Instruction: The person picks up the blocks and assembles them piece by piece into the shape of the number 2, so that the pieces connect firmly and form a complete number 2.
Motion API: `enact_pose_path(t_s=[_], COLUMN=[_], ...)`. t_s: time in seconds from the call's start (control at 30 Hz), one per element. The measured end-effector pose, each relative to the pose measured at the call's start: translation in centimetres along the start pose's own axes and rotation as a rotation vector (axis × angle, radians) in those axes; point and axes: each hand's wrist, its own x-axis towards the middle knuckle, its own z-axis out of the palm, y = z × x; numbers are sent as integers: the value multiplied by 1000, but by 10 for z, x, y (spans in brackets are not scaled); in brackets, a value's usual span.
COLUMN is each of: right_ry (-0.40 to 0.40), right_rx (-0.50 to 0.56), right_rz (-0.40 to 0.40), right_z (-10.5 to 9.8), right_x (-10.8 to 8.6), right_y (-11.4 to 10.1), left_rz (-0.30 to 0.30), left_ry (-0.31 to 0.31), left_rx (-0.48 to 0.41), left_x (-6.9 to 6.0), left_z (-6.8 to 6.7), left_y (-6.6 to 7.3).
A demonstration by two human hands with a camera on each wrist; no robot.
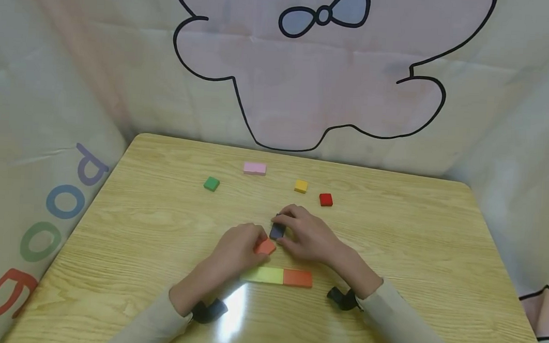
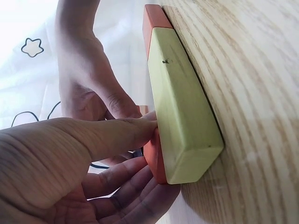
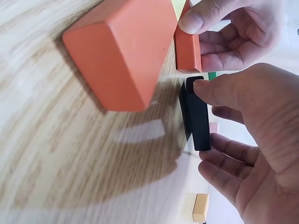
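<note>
My left hand (image 1: 237, 248) pinches a small orange block (image 1: 266, 246) between thumb and fingers, just above the middle of the table. Close on its right, my right hand (image 1: 312, 236) holds a black block (image 3: 198, 119) by its ends, thumb on one and fingertips at the other. Nearer to me, a yellow-green block (image 1: 266, 275) lies end to end with another orange block (image 1: 298, 278), forming a row. In the left wrist view the yellow-green block (image 2: 182, 107) partly covers the held orange piece.
Beyond the hands, a green block (image 1: 211, 184), a pink block (image 1: 254, 168), a yellow block (image 1: 301, 186) and a red block (image 1: 326, 199) lie scattered on the wooden table (image 1: 415, 241). A printed curtain (image 1: 306, 90) hangs behind the far edge and at both sides.
</note>
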Motion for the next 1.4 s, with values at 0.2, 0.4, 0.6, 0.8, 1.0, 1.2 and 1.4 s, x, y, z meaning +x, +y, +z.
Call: enact_pose_path(t_s=[0.2, 0.4, 0.6, 0.8, 1.0, 1.2, 1.4], right_ry=[1, 9, 20, 38, 35, 15, 28], right_rx=[-9, -6, -17, -16, -35, -30, -36], right_rz=[-4, 6, 22, 12, 24, 45, 34], right_z=[2, 4, 5, 6, 6, 5, 6], right_x=[0, -1, -5, -3, -2, -3, -4], right_y=[0, -2, -1, -1, -4, -6, -6], left_rz=[3, 8, 22, 14, 15, 18, 22], left_ry=[4, 3, -10, 9, 11, 4, 4], left_rx=[-2, 0, 9, -3, -4, 0, -2], left_x=[0, 0, 2, 0, -1, -1, -1], left_z=[0, 1, 2, 1, 0, 1, 0], left_y=[0, 0, 1, 1, 1, 0, 0])
